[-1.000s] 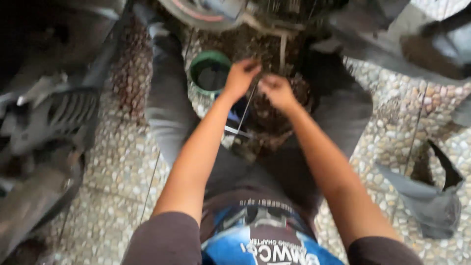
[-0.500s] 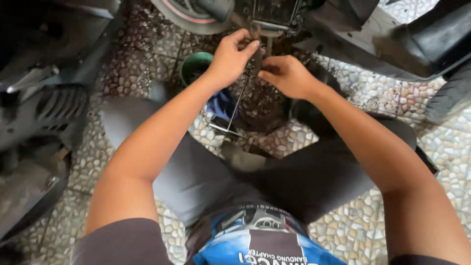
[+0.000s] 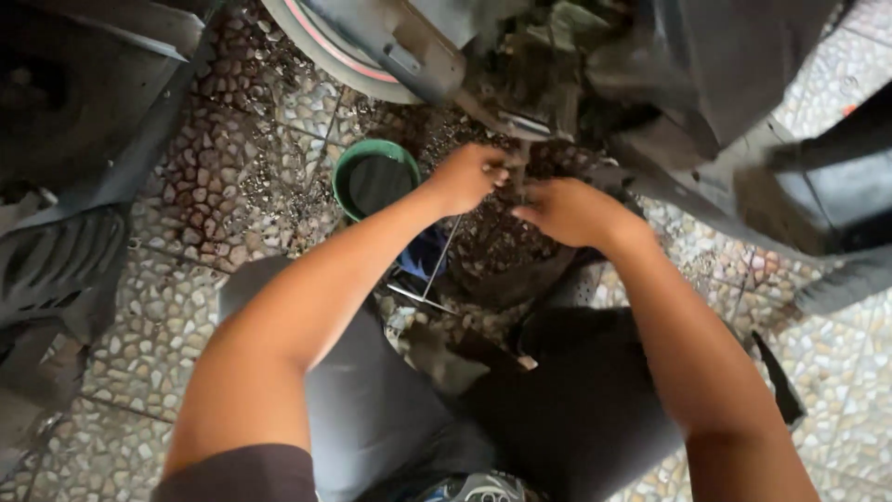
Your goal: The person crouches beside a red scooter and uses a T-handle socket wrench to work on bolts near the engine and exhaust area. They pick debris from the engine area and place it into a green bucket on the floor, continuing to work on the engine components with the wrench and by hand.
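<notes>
Both hands at work on the grimy underside of a stripped scooter, seen from a seated position on a pebble-patterned floor.

Nearest, at 6 o'clock, the person's grey-trousered legs (image 3: 390,409) fold across the floor. Ahead, the left hand (image 3: 467,177) has fingers pinched together on a thin metal rod (image 3: 444,256) that runs down toward 6 o'clock; the right hand (image 3: 567,209) has fingers curled at the same dirty fitting (image 3: 520,130), grip on it unclear. In my judgement work is mid-course: panels are off, the fitting not yet freed. A green tub (image 3: 373,177) stands at 10 o'clock of the hands. Beyond, at 12 o'clock, a wheel (image 3: 325,51); detached dark body panels (image 3: 65,260) lie at 9 o'clock. The tiled floor (image 3: 232,204) is littered with grit.
</notes>
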